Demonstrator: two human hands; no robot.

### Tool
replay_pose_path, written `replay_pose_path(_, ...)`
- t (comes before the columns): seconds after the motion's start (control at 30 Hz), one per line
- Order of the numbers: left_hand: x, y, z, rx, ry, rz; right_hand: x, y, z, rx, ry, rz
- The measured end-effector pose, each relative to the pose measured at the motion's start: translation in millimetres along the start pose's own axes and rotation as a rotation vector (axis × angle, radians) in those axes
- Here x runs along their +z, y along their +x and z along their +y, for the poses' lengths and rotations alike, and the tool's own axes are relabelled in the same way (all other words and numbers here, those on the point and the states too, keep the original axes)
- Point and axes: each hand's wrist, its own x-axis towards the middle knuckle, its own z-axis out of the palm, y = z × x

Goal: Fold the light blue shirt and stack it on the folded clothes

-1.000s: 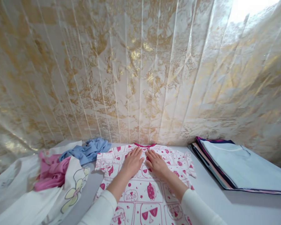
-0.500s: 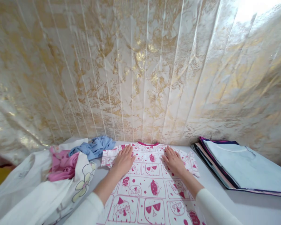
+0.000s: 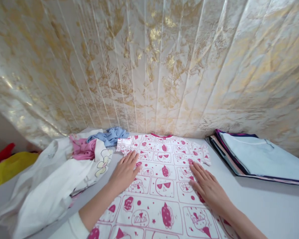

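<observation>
A white short-sleeved shirt (image 3: 161, 176) with pink cartoon prints lies spread out in front of me, its pink-trimmed neckline towards the curtain. My left hand (image 3: 126, 171) rests flat on its left side edge below the sleeve, fingers stretched out. On the opposite side edge lies my right hand (image 3: 209, 186), palm down with fingers extended. Neither hand grips the cloth. The shirt's lower end runs out of view at the bottom.
Left of the shirt is a loose heap of white clothes (image 3: 49, 186), with a pink garment (image 3: 83, 147) and a blue garment (image 3: 111, 135) on it. Folded clothes (image 3: 259, 156) are stacked at the right. Yellow cloth (image 3: 13, 167) lies far left. A gold-patterned curtain (image 3: 149, 66) hangs behind the table.
Both hands have slid from the shirt's shoulder area down towards me and outwards to its side edges. The view has tilted down, showing more of the shirt.
</observation>
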Motion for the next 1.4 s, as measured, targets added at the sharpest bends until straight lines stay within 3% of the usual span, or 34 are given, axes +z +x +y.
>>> replay_pose_path(0.07,-6.9,-12.0,8.1,0.023,-0.01,0.003,-1.8,-3.7,0.5,0.019,-0.006,0.001)
replay_pose_path(0.17,-17.1,-49.6,27.1,0.157,-0.066,0.026,-10.2,-19.8,-32.6,-0.023,0.036,0.057)
replay_pose_path(0.3,-19.0,-104.0,50.5,0.335,-0.126,0.002,-29.1,-49.7,-108.8,-0.322,0.198,0.02)
replay_pose_path(0.4,-12.5,-122.7,56.2,0.352,-0.115,-0.038,-37.6,-60.3,-142.6,-0.488,0.254,-0.062)
replay_pose_path(0.47,-10.1,-125.4,55.1,0.331,-0.12,-0.046,-38.0,-61.2,-143.6,-0.451,0.255,-0.089)
replay_pose_path(0.6,-15.2,-126.8,43.1,0.357,-0.158,-0.087,-32.7,-62.7,-117.5,-0.295,0.213,-0.068)
replay_pose_path(0.8,-21.3,-136.5,7.6,0.349,-0.149,-0.097,-27.4,-74.0,-91.9,-0.251,0.152,-0.003)
replay_pose_path(0.9,-20.4,-138.4,3.5,0.286,-0.142,-0.035,-32.7,-73.3,-105.8,-0.292,0.149,0.024)
replay_pose_path(1.03,-15.5,-136.9,19.4,0.248,-0.123,0.048,-37.9,-60.7,-155.9,-0.448,0.191,0.019)
replay_pose_path(1.17,-8.0,-136.7,26.2,0.309,-0.062,0.049,-16.7,-44.2,-184.7,-0.588,0.185,0.161)
replay_pose_path(1.27,-2.5,-139.0,16.5,0.311,-0.024,0.071,5.5,-39.4,-162.8,-0.599,0.102,0.236)
replay_pose_path(1.4,10.0,-138.0,-1.3,0.282,-0.013,0.118,7.5,-43.4,-114.7,-0.535,0.125,0.146)
